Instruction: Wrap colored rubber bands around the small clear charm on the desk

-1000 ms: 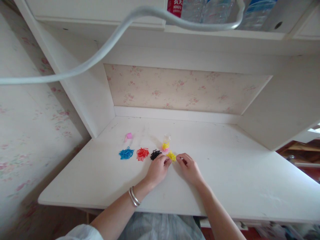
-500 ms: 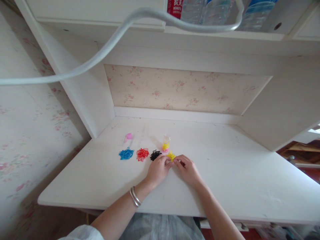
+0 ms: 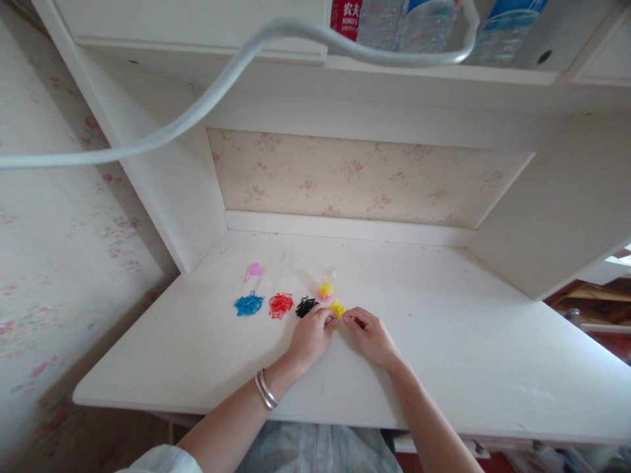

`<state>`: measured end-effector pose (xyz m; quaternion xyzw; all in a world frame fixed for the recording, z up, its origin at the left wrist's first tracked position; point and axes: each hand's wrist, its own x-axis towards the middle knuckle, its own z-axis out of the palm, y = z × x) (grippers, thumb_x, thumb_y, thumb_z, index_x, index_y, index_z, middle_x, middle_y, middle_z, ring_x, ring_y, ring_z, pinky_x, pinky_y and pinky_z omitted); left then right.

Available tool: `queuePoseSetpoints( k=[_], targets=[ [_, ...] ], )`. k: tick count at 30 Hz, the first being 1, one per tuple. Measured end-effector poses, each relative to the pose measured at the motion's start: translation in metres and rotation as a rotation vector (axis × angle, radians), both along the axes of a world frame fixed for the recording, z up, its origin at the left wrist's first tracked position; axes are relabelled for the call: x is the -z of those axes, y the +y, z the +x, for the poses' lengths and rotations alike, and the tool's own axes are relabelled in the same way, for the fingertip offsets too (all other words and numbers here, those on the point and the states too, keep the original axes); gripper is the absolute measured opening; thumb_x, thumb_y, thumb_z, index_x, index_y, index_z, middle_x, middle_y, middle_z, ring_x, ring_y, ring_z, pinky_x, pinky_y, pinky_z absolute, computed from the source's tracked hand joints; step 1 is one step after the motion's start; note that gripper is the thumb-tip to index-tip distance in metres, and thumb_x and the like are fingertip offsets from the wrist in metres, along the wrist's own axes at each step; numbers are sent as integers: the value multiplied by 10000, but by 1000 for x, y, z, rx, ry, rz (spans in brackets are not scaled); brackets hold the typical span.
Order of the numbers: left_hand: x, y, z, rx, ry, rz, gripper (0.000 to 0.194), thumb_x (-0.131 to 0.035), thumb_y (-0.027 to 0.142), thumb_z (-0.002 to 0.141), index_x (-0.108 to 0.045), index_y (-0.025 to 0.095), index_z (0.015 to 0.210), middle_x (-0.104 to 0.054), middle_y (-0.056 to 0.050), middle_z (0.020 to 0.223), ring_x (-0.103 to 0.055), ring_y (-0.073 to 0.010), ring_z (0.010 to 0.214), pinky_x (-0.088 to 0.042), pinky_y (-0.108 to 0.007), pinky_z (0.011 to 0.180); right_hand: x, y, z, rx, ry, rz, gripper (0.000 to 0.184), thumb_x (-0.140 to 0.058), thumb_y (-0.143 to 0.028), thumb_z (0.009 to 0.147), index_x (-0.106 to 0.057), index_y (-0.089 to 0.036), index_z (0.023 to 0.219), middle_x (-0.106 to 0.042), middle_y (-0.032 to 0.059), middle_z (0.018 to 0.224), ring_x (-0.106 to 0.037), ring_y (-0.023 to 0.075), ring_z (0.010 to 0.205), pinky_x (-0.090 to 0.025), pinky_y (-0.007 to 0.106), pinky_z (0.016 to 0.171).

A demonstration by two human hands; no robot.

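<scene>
My left hand (image 3: 310,336) and my right hand (image 3: 369,336) meet fingertip to fingertip over the white desk, both pinched closed at the near edge of a small pile of yellow rubber bands (image 3: 337,307). A bit of yellow shows between and just below the fingertips; the exact strands held are too small to make out. Partly behind my left hand lies a pile of black rubber bands (image 3: 305,305). Further left are a red pile (image 3: 280,305) and a blue pile (image 3: 248,303). Just behind the yellow pile stands a small clear container (image 3: 328,279) with yellow bands in its pink lower end.
A small pink piece (image 3: 253,270), perhaps a cap, lies behind the blue pile. A thick white cable (image 3: 211,92) crosses the upper view. Plastic bottles (image 3: 426,29) stand on the shelf overhead. The desk (image 3: 468,328) has side panels and a back wall.
My right hand has moved left, so the fingertips of both hands now come together at the yellow rubber bands. The piles and the container have stayed in place.
</scene>
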<state>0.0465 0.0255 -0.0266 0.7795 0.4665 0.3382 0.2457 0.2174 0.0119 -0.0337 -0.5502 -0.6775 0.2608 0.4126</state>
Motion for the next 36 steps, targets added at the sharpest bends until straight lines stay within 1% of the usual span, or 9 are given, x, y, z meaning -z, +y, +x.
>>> queuePoseSetpoints(
  k=[3, 6, 8, 12, 15, 20, 24, 30, 36],
  targets=[
    [0, 0, 0, -10, -6, 3, 183, -463, 258, 900, -629, 186, 923, -631, -43, 986, -600, -146, 844, -464, -259, 764, 1, 2, 2, 82, 36, 0, 347, -471, -488, 861, -648, -191, 834, -632, 28, 765, -519, 127, 622, -409, 240, 577],
    [0, 0, 0, -19, -11, 1, 190, -455, 254, 902, -633, 185, 903, -628, -42, 957, -598, -146, 852, -461, -258, 776, 2, 5, 6, 188, 110, -54, 395, -447, -545, 854, -614, -188, 871, -540, -12, 611, -465, 123, 536, -358, 227, 489],
    [0, 0, 0, -24, -22, 1, 186, -462, 250, 897, -636, 183, 886, -629, -38, 926, -595, -145, 846, -458, -256, 777, 4, 9, 8, 219, 124, -59, 408, -437, -560, 853, -602, -188, 885, -504, -26, 573, -451, 121, 518, -350, 224, 475],
    [-1, 0, 0, -18, -24, -16, 174, -493, 263, 879, -651, 193, 901, -630, -30, 916, -589, -137, 803, -461, -252, 753, -2, 19, 4, 202, 90, 23, 404, -455, -550, 845, -618, -181, 872, -613, 35, 745, -506, 121, 575, -412, 236, 528],
    [-2, 0, 0, -13, 6, -13, 187, -477, 250, 883, -657, 200, 881, -631, -30, 919, -589, -142, 826, -462, -260, 775, -24, 30, -1, 211, 50, 149, 380, -452, -516, 862, -636, -185, 899, -643, 63, 880, -544, 125, 626, -440, 243, 569],
    [2, 1, -1, -6, 27, 37, 197, -468, 212, 886, -651, 208, 959, -632, -37, 984, -598, -149, 887, -462, -263, 825, -76, 53, -8, 162, -159, 394, 264, -448, -384, 908, -647, -212, 933, -645, 46, 937, -560, 118, 677, -448, 245, 648],
    [3, 0, -2, -1, 32, 67, 219, -447, 223, 907, -648, 212, 992, -630, -38, 985, -602, -151, 910, -464, -269, 848, -98, 66, -10, 87, -322, 464, 222, -446, -309, 920, -649, -237, 974, -643, 38, 987, -592, 138, 813, -449, 244, 706],
    [0, -2, -3, -15, 58, 95, 269, -377, 271, 949, -636, 200, 963, -615, -44, 985, -607, -148, 889, -474, -274, 829, -99, 72, -12, 43, -490, 448, 218, -460, -290, 922, -666, -269, 991, -623, 19, 1045, -601, 129, 833, -448, 240, 743],
    [-1, -3, -2, -41, 70, 113, 269, -371, 313, 956, -610, 191, 938, -624, -43, 971, -610, -156, 892, -477, -278, 818, -94, 72, -15, 57, -558, 424, 245, -449, -317, 927, -674, -298, 1022, -613, 16, 1072, -604, 126, 804, -443, 242, 701]
  ],
)
